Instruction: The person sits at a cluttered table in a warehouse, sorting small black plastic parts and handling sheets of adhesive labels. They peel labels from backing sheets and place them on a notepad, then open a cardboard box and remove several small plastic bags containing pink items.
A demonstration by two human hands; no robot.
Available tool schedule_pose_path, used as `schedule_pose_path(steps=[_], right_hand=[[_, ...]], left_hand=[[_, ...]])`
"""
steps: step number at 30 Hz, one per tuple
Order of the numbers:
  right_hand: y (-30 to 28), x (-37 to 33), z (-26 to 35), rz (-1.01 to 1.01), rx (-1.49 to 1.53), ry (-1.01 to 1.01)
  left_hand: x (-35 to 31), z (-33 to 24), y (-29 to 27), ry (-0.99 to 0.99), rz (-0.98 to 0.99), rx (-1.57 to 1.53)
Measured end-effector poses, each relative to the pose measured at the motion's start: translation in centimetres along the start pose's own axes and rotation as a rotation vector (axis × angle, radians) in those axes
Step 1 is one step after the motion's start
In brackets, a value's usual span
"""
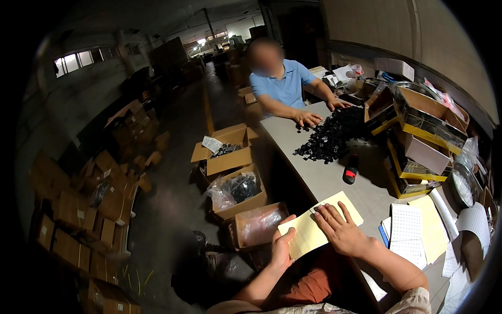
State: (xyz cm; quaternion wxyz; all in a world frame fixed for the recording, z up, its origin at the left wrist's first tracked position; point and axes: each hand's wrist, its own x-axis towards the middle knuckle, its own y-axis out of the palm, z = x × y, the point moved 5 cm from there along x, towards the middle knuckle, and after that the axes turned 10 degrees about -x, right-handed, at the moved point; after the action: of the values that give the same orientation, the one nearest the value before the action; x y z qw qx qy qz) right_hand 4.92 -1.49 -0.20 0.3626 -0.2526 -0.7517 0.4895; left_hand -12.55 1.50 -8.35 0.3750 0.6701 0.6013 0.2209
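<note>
Yellow paper [307, 234] in left grip [282, 248], beneath right grip [342, 233].

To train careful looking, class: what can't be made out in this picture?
All in the head view:
Left hand: most fingers, hidden behind the held yellow paper.
Black pieces: exact shapes, too small in the heap.
Co-worker: face blurred; legs hidden by the table.

open cardboard boxes [230, 164] stand beside a table [286, 134] bearing black parts [332, 137].
</note>
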Motion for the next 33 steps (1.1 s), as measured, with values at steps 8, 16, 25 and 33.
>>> schedule_pose_path(steps=[8,16,25,33], right_hand=[[-1.2,0.6,1.6,-0.02,0.13,-0.087],[-2.1,0.4,1.7,-0.034,0.173,-0.111],[-2.0,0.6,1.8,0.008,0.198,-0.182],[-1.2,0.2,1.4,0.065,0.125,-0.217]], left_hand=[[-0.5,1.6,0.1,0.049,0.061,-0.072],[-0.6,1.8,-0.6,0.016,0.057,-0.036],[-0.9,0.8,-4.5,-0.069,0.004,0.21],[0.0,2.9,-6.8,-0.008,0.118,0.417]])
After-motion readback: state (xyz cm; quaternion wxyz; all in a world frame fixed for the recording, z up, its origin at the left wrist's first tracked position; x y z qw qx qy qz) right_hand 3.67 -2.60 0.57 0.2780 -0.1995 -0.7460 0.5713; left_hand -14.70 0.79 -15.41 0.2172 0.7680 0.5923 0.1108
